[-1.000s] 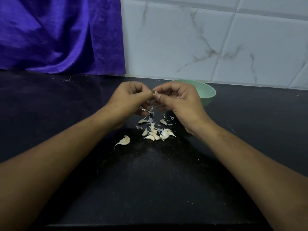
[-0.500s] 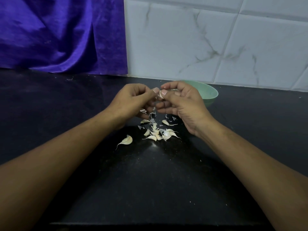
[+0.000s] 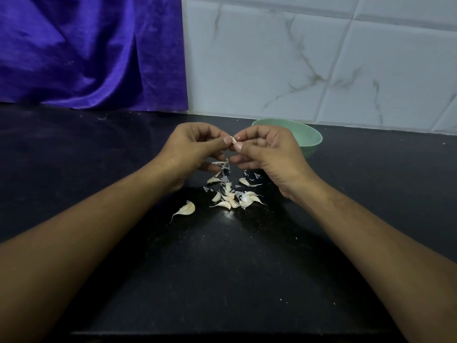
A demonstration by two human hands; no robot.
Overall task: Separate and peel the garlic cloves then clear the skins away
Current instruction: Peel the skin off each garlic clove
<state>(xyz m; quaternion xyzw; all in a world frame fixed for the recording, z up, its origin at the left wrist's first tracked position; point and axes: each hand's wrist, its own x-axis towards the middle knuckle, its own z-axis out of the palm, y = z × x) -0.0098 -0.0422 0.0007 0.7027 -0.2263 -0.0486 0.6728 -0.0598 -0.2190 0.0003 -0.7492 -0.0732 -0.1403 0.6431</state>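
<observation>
My left hand (image 3: 190, 149) and my right hand (image 3: 269, 149) meet above the black counter, and both pinch one small garlic clove (image 3: 232, 140) between thumbs and fingertips. A thin strip of skin (image 3: 222, 164) hangs below my left fingers. Under the hands lies a pile of garlic cloves (image 3: 232, 198) mixed with bits of papery skin. One larger clove (image 3: 186, 209) lies apart to the left of the pile.
A mint-green bowl (image 3: 310, 139) stands behind my right hand, near the tiled wall. A purple cloth (image 3: 86, 50) hangs at the back left. The counter's front edge (image 3: 222, 334) runs across the bottom.
Both hands have lifted slightly and turned the clove between the fingertips. The pile on the counter has not moved.
</observation>
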